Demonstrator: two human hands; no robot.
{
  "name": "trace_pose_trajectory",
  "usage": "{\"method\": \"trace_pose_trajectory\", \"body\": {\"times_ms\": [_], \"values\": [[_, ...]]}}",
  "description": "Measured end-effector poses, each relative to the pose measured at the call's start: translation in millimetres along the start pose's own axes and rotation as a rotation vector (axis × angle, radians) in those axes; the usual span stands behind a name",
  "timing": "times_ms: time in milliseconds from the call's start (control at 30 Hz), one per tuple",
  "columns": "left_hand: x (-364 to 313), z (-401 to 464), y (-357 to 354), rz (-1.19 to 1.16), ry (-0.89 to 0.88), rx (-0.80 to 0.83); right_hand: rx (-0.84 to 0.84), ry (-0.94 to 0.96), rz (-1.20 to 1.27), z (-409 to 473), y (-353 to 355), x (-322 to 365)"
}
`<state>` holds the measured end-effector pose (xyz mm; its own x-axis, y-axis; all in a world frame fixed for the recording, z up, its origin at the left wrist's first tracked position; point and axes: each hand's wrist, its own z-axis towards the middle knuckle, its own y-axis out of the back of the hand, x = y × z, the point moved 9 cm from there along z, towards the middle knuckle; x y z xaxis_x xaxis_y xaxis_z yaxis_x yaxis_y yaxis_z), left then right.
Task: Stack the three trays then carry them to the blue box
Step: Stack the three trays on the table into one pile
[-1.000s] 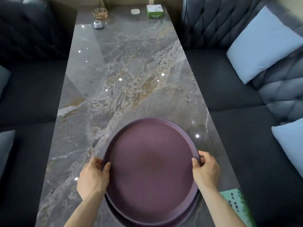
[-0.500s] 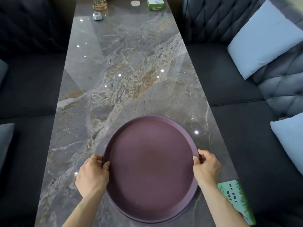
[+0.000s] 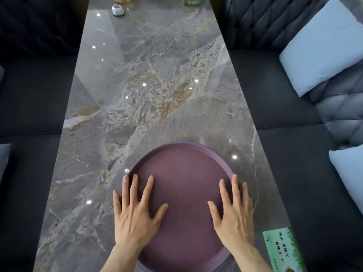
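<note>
A round purple tray (image 3: 182,173) lies on the near end of the grey marble table (image 3: 137,85). A second rim shows under its near edge, so it sits on another tray; I cannot tell how many lie beneath. My left hand (image 3: 135,211) rests flat on the tray's left side with fingers spread. On the right side, my right hand (image 3: 233,213) also lies flat with spread fingers. Neither hand grips anything. No blue box is in view.
A green tissue pack (image 3: 283,250) lies at the table's near right corner. At the far end stand a small white object (image 3: 118,11) and a green box (image 3: 192,1). Dark sofas flank the table; light blue cushions (image 3: 322,46) sit on the right one.
Both hands let go of the tray's rim and now lie flat on its surface with fingers spread. The top tray has settled onto the one below.
</note>
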<state>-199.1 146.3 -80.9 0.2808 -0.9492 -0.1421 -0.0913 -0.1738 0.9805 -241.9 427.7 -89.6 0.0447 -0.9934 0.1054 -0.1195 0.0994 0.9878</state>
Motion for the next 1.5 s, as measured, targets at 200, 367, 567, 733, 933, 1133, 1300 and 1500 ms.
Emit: {"method": "trace_pose_trajectory", "body": {"times_ms": [200, 367, 567, 733, 933, 1133, 1300, 1500], "values": [[8.7, 15.0, -5.1, 0.008, 0.057, -0.017, 0.003, 0.062, 0.020, 31.0, -1.0, 9.0], [16.6, 51.0, 6.5, -0.050, 0.145, 0.008, 0.032, 0.135, 0.104, 83.4, 7.9, 34.7], [39.4, 86.3, 43.7, -0.327, 0.319, -0.217, -0.194, -0.150, 0.513, 108.1, 27.9, 9.5], [69.2, 104.9, 44.1, -0.486, 0.524, -0.248, -0.270, -0.265, 0.589, 122.2, 35.9, -4.6], [81.5, 107.6, 37.7, -0.731, 0.704, -0.309, -0.237, -0.338, 0.794, 128.2, 25.8, -17.1], [75.8, 114.5, 45.1, -0.567, 0.628, -0.268, -0.220, -0.330, 0.810, 127.3, 28.7, -21.4], [66.0, 120.8, 54.3, -0.407, 0.529, -0.206, -0.255, -0.287, 0.494, 126.4, 45.3, -10.3], [61.7, 116.6, 55.5, -0.369, 0.496, -0.257, -0.272, -0.254, 0.495, 126.2, 47.4, -10.8]]}}
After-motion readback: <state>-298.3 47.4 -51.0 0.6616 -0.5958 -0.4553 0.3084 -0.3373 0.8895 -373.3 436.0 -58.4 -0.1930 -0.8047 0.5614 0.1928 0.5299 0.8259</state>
